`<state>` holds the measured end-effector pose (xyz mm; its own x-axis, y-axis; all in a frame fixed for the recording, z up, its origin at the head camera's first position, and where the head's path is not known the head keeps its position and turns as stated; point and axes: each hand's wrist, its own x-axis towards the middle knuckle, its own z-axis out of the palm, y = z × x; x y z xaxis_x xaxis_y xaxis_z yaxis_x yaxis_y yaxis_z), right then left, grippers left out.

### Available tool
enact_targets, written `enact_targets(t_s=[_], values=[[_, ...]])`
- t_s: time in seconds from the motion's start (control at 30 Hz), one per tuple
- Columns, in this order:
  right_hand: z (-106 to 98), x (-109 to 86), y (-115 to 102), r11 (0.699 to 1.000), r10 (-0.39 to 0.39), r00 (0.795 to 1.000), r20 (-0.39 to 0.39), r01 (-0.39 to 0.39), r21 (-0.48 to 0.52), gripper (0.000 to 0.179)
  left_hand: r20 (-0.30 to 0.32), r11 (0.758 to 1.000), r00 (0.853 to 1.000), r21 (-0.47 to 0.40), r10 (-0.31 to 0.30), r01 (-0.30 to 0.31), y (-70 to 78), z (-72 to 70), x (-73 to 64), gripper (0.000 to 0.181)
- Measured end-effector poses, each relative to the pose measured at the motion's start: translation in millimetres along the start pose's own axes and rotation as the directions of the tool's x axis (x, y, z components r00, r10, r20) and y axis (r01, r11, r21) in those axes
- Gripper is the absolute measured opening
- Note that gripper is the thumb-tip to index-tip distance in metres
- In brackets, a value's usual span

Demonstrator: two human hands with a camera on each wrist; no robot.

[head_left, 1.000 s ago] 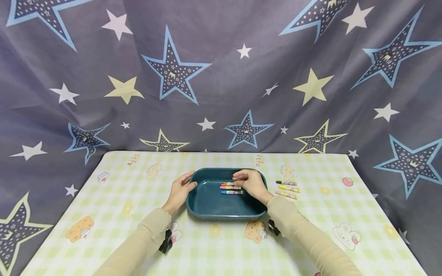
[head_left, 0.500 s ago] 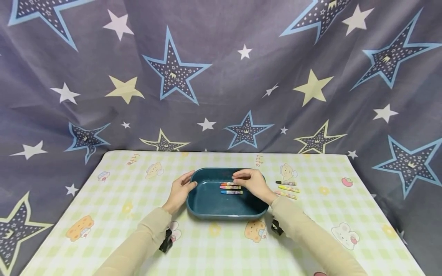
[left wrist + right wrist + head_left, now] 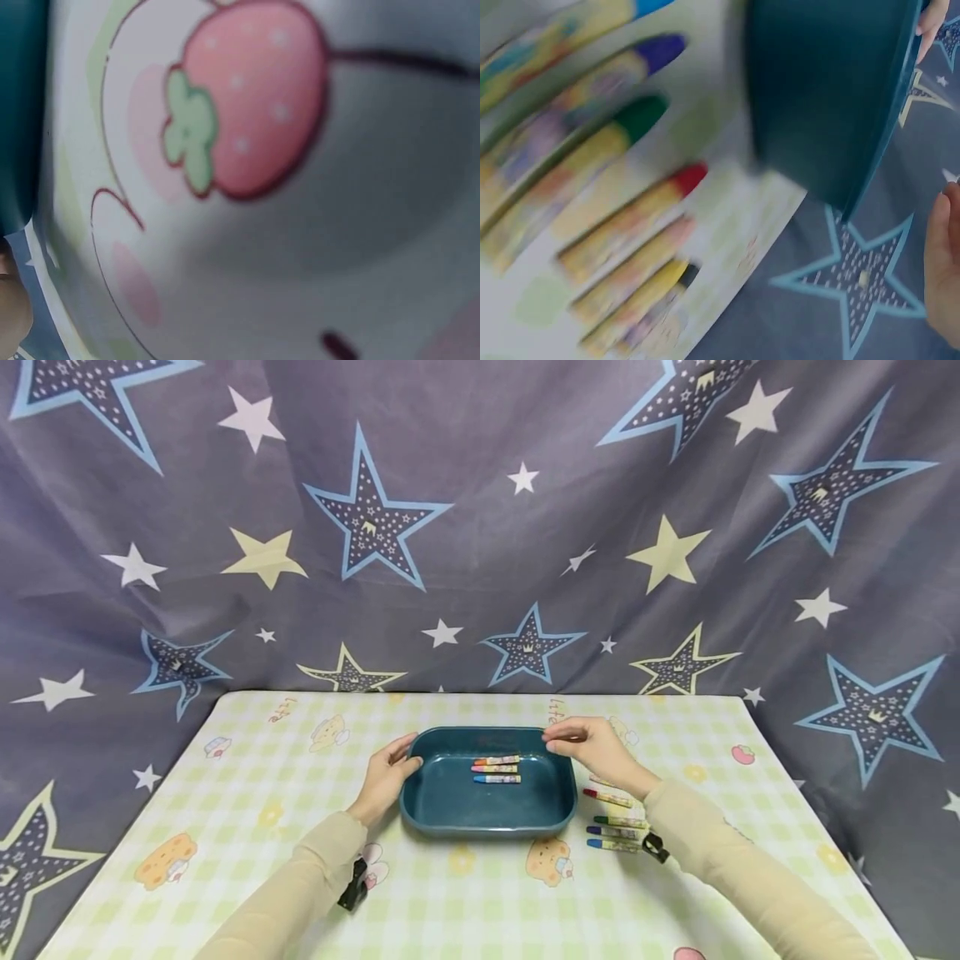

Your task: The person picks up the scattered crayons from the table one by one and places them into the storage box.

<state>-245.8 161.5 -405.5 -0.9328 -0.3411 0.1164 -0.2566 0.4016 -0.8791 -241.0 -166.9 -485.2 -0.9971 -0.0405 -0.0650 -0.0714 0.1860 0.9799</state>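
Observation:
A dark teal tray (image 3: 450, 810) stands on the table. My left hand (image 3: 386, 781) grips its left rim, thumb over the edge. Inside lie three crayons side by side: orange (image 3: 498, 760), pink (image 3: 497, 769) and blue (image 3: 498, 779). Over the tray's back right corner hovers my right hand (image 3: 603, 756), fingers loosely bent and nothing visible between them. Below that hand, crayons lie in a column right of the tray, among them red (image 3: 609, 798), green (image 3: 621, 822), dark purple (image 3: 615, 832) and blue (image 3: 613, 844). The right wrist view adds pink (image 3: 634, 266), yellow (image 3: 637, 307) and black (image 3: 660, 307) ones.
A pale green checked cloth (image 3: 247, 877) with cartoon prints covers the table. Behind it hangs a dark grey curtain (image 3: 480, 552) with stars. The left wrist view shows mostly a printed strawberry (image 3: 259, 97) on the cloth.
My right hand has lifted away from the crayons in the tray and moved right, over the rim. The three crayons stay inside. My left hand keeps its hold on the rim.

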Motion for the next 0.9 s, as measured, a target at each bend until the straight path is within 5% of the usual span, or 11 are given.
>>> enact_targets(t_s=[0.47,0.9], values=[[-63.0,-22.1,51.3,0.992,0.077,0.988,-0.134,-0.089,-0.087,0.029,-0.008,1.000,1.000,-0.008,-0.003,0.003,-2.3,-0.9,-1.2,0.049],[-69.5,-23.3,97.7,0.980,0.112,0.982,-0.153,-0.134,-0.144,0.026,-0.015,1.000,1.000,-0.012,0.005,-0.005,-4.6,-0.6,-1.4,0.049]])
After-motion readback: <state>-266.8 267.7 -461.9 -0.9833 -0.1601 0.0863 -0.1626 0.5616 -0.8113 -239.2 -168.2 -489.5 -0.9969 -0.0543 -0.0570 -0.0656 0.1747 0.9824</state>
